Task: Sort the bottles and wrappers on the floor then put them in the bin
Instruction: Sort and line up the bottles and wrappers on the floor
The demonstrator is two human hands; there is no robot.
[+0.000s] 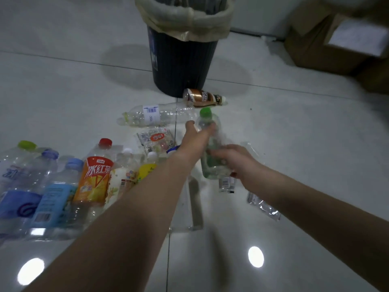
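I hold a clear bottle with a green cap off the floor, cap pointing toward the bin. My left hand grips it near the neck, fingers wrapped round it; my right hand clasps its lower end, fingers closed on the plastic. Just under my right hand a small wrapper lies on the floor, and another clear wrapper lies to the right of it. Beyond the cap, a brown bottle lies touching the foot of the bin, with a long clear bottle beside it. A candy bag lies near my left wrist. To the left, bottles lie in a row, among them an orange bottle with a red cap. A cardboard box stands at the far right.
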